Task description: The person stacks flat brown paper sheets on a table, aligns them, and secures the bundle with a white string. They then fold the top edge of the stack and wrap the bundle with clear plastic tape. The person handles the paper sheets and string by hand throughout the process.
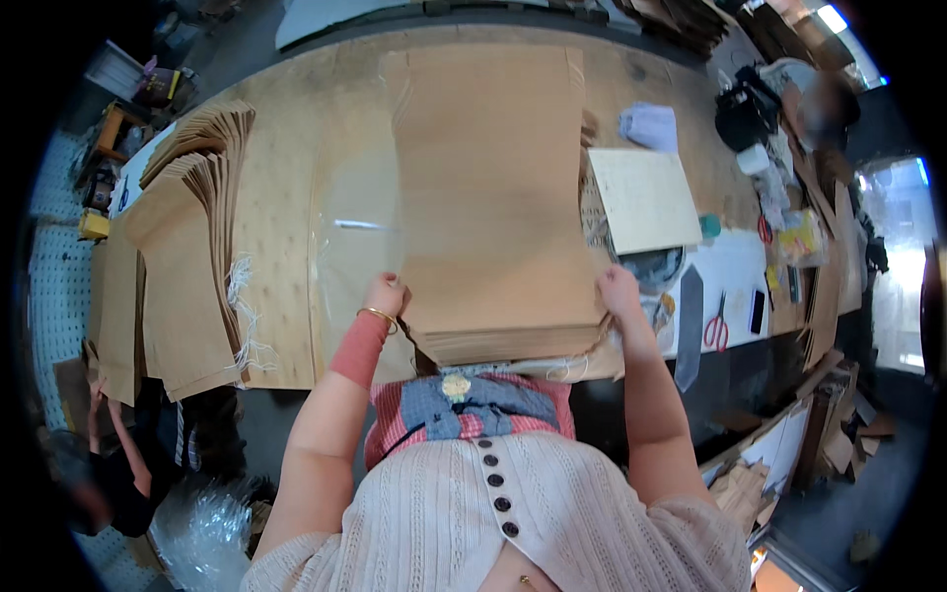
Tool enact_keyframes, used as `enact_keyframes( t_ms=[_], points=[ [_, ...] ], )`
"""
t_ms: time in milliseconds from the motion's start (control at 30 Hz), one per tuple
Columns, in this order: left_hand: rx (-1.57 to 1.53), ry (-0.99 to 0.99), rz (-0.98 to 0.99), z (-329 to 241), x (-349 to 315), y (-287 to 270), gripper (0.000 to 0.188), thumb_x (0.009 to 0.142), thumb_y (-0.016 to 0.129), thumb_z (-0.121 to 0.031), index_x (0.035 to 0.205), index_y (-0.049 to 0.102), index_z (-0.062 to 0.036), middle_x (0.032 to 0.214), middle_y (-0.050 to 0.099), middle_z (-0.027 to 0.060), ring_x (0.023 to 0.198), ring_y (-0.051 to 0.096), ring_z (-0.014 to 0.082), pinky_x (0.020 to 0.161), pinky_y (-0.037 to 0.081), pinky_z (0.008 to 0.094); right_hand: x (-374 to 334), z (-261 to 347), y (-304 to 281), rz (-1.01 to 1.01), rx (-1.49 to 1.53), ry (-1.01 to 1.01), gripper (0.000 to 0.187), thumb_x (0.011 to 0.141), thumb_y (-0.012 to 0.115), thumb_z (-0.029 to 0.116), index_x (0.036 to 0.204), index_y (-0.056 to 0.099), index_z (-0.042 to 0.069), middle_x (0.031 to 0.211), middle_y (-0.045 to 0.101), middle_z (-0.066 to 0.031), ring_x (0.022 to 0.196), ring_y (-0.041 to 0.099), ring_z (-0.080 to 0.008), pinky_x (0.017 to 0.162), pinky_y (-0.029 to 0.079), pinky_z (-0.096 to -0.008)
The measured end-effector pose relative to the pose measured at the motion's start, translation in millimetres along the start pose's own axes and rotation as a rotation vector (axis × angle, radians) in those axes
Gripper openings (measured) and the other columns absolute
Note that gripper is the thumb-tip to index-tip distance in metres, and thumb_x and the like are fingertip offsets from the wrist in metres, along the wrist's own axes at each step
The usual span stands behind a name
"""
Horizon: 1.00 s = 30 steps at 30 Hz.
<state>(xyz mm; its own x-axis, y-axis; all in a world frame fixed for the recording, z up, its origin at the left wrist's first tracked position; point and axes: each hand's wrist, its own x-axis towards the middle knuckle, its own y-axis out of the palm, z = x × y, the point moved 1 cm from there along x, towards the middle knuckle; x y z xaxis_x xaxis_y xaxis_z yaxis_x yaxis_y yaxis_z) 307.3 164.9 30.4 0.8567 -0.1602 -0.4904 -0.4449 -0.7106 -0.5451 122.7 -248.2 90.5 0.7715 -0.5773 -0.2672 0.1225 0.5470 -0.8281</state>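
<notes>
In front of me a stack of large brown kraft paper sheets [488,197] lies on the wooden table, its layered near edge facing my waist. My left hand [388,294] is closed at the left side of the stack, close to the near corner. At the opposite side my right hand [619,290] is closed in the same way, pinching the paper's edge. Whether each hand grips one sheet or several cannot be made out. Under the stack's left side lies a clear plastic sheet [345,187].
More brown paper stacks [182,257] stand at the left, with white strings [242,296] hanging beside them. To the right are a pale board [643,200], red-handled scissors [717,326], a phone [757,312] and a folded lilac cloth [648,126]. Another person's hands [101,397] touch paper at far left.
</notes>
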Motion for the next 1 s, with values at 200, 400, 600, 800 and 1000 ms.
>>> enact_keyframes(
  t_ms=[200,400,600,800,1000],
  points=[
    [-0.797,-0.204,0.297,-28,-55,-9,0.033,0.089,0.051,-0.01,0.117,0.049,0.0075,0.105,0.061,0.0135,0.092,0.061,0.0186,0.08,0.049,0.0302,-22,21,-6,0.301,0.847,0.233,0.027,0.085,0.05,0.013,0.104,0.059,-0.003,0.095,0.063,-0.0113,0.086,0.059,-0.0188,0.074,0.047,-0.0314],
    [-0.832,-0.171,0.255,-26,-57,-2,0.03,0.091,0.048,-0.01,0.117,0.05,0.0056,0.107,0.061,0.0124,0.097,0.06,0.02,0.086,0.047,0.0303,-30,28,-12,0.275,0.955,0.313,0.035,0.088,0.051,0.01,0.12,0.053,-0.003,0.106,0.061,-0.0134,0.097,0.057,-0.017,0.081,0.046,-0.0287],
    [-0.647,-0.114,0.172,-29,-67,3,0.028,0.091,0.047,-0.009,0.116,0.05,0.0042,0.107,0.061,0.0121,0.095,0.06,0.0179,0.081,0.048,0.0299,-31,-7,12,0.131,0.772,0.195,0.035,0.088,0.052,0.014,0.118,0.055,-0.004,0.111,0.061,-0.0136,0.101,0.057,-0.0195,0.085,0.045,-0.0292],
    [0.348,0.288,-0.041,-33,-71,2,0.034,0.085,0.054,-0.014,0.116,0.05,-0.0002,0.099,0.06,0.022,0.091,0.06,0.0322,0.078,0.048,0.0364,-22,28,-5,0.295,-0.36,-0.196,0.038,0.089,0.047,0.031,0.11,0.062,0.003,0.12,0.057,-0.0166,0.11,0.054,-0.0291,0.092,0.042,-0.0395],
    [0.821,0.407,0.334,-89,-82,21,0.054,0.089,0.041,-0.042,0.137,0.037,-0.0183,0.145,0.032,0.0121,0.132,0.027,0.0403,0.103,0.027,0.0571,-43,105,17,0.435,-0.444,-0.384,0.051,0.09,0.04,0.047,0.129,0.048,0.015,0.136,0.044,-0.0142,0.125,0.04,-0.0342,0.102,0.031,-0.0449]
  ],
)
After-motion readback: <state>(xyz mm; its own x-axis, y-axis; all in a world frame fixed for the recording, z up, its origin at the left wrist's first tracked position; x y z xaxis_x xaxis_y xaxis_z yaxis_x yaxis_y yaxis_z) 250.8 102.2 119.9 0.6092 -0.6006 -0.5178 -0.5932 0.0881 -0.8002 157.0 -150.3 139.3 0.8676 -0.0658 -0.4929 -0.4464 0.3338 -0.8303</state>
